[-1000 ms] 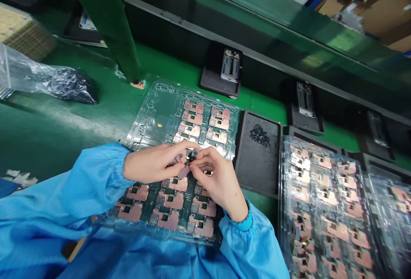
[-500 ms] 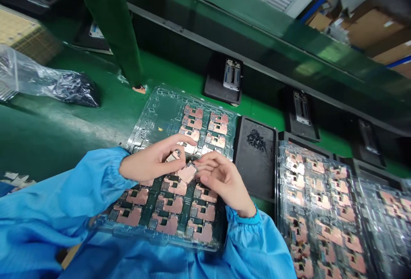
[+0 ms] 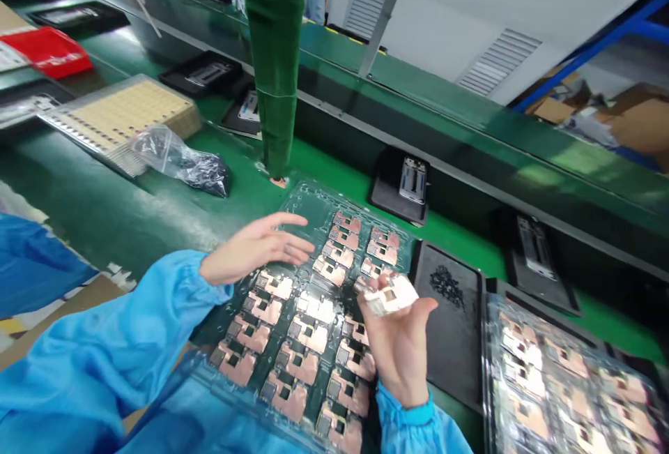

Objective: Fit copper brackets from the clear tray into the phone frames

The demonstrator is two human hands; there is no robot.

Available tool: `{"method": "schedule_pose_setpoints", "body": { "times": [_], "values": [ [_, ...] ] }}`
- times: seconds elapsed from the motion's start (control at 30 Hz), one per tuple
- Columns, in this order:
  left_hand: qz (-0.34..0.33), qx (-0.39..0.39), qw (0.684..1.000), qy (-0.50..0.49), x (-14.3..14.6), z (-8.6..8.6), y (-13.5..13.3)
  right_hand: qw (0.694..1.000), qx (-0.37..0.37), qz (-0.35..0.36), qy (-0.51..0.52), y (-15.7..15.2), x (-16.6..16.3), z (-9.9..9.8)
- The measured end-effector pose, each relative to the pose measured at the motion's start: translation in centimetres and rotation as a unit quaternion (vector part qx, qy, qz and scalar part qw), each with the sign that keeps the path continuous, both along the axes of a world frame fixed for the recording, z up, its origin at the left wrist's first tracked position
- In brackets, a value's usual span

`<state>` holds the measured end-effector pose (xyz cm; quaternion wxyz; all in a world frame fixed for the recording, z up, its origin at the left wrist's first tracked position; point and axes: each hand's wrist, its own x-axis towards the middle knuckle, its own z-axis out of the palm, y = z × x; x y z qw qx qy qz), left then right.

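The left hand's (image 3: 256, 248) fingers are spread and hold nothing; they reach over the left part of the clear tray (image 3: 313, 199), apart from anything in it. The right hand (image 3: 400, 346) is turned palm up and carries one board (image 3: 402, 291) above the tray's right side. Its thumb sticks out to the side, just beside the board but seemingly not pressed on it. The other fingers are mostly hidden behind the board, so I cannot tell whether they curl around it or only bear it up.

Below the hands, loose boards (image 3: 309, 367) lie in columns in the tray, several per column on the far and near halves; the right hand covers part of one column. The board in hand is the only one seen out of its slot, not yet set down. As far as can be judged, the work is partway through, with one board in hand and many in the tray. Whether those in the tray are done or waiting cannot be told, as they look much alike.

Just right of the tray, a black tray (image 3: 452, 346) bears a heap of small black bits (image 3: 446, 285). Beyond it, a second clear tray (image 3: 488, 377) holds more boards. Farther back on the counter (image 3: 193, 220) lie phone frames (image 3: 412, 180) on dark pads; to the left, a bag (image 3: 203, 168).
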<state>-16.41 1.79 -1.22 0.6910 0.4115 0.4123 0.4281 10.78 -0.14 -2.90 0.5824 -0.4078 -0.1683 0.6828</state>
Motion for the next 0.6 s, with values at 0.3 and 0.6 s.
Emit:
{"method": "schedule_pose_setpoints", "body": {
  "times": [0.3,0.6],
  "values": [
    [0.133,0.078,0.945,0.289,-8.2,-1.8,1.8,0.996,-0.078,0.026,0.038,0.8,0.3,-0.2],
    [0.156,0.132,0.78,0.591,-10.9,1.8,8.1,0.987,-0.135,0.076,0.037,1.0,0.5,-0.2]
  ]
}}
